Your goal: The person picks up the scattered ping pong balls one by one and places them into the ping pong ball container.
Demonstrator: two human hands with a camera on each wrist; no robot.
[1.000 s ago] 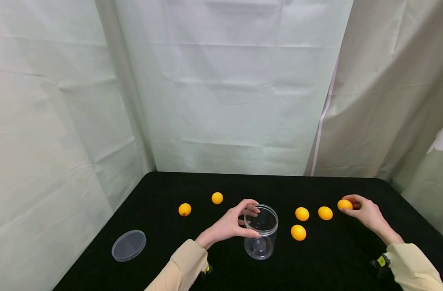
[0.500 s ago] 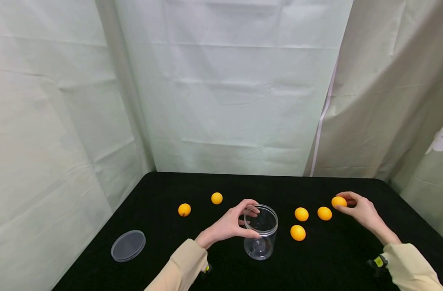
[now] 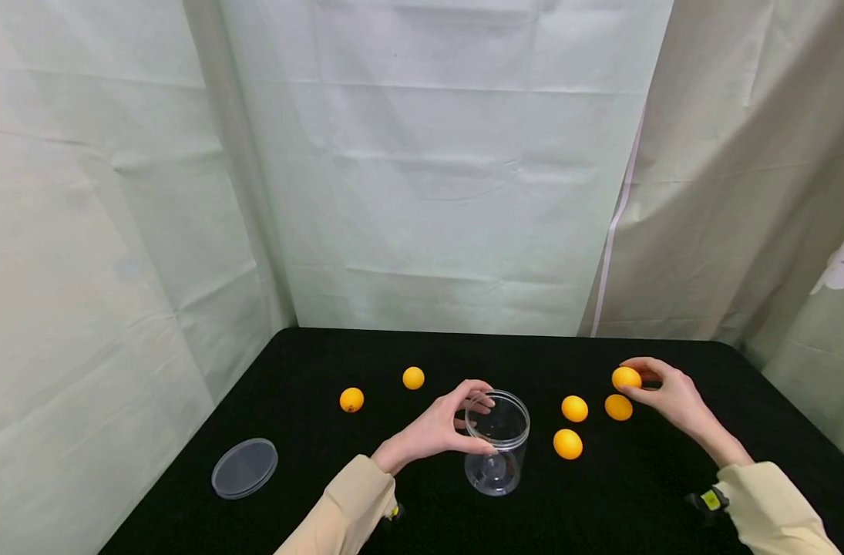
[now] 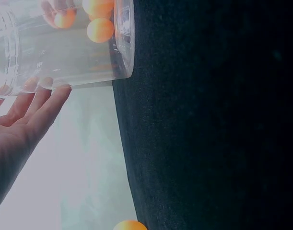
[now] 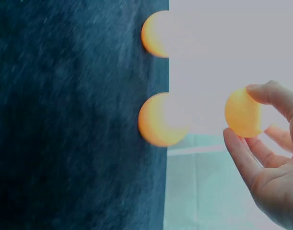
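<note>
A clear, lidless plastic jar (image 3: 494, 470) stands upright on the black table. My left hand (image 3: 438, 428) grips it near the rim from the left, thumb in front and fingers behind. In the left wrist view the fingers (image 4: 50, 108) lie along the jar wall (image 4: 64, 62), and orange balls show through it. Between thumb and fingertips my right hand (image 3: 678, 397) pinches an orange ping-pong ball (image 3: 626, 378), held above the table. The right wrist view shows this ball (image 5: 244, 114) apart from two others. Just below it in the head view lies another ball (image 3: 619, 407).
Two more balls, one upper (image 3: 574, 408) and one lower (image 3: 568, 444), lie right of the jar. Further left are another two, one back (image 3: 413, 378) and one nearer (image 3: 351, 399). A round translucent lid (image 3: 244, 469) rests at the table's left. Pale curtains (image 3: 435, 193) surround the table.
My right hand has lifted the pinched ball and carried it leftward, over the ball beside it. The left hand and the jar have stayed in place.
</note>
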